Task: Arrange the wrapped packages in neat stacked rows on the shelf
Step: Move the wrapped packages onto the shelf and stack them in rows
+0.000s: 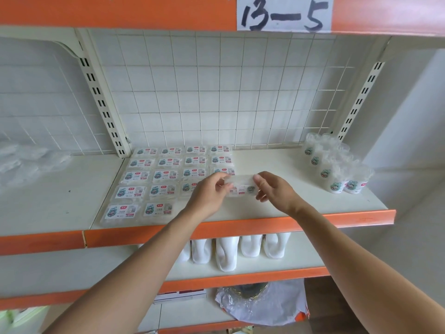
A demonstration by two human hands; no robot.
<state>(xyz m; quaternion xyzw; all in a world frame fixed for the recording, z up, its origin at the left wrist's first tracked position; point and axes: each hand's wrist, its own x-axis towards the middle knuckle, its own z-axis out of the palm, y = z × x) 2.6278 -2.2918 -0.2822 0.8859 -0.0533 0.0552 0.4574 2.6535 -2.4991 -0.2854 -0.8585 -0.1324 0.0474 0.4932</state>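
Observation:
Flat clear-wrapped packages with white labels lie in neat rows on the left half of the white shelf. One more wrapped package hangs just above the shelf, beside the rows' right edge. My left hand pinches its left end and my right hand pinches its right end. Its label faces me, turned upside down relative to the others. The packages under my left hand are partly hidden.
Wrapped white cups stand in a row at the shelf's right back. Crumpled clear plastic lies on the neighbouring shelf at left. A wire grid backs the shelf. White jugs sit one shelf below, and a plastic bag lower still.

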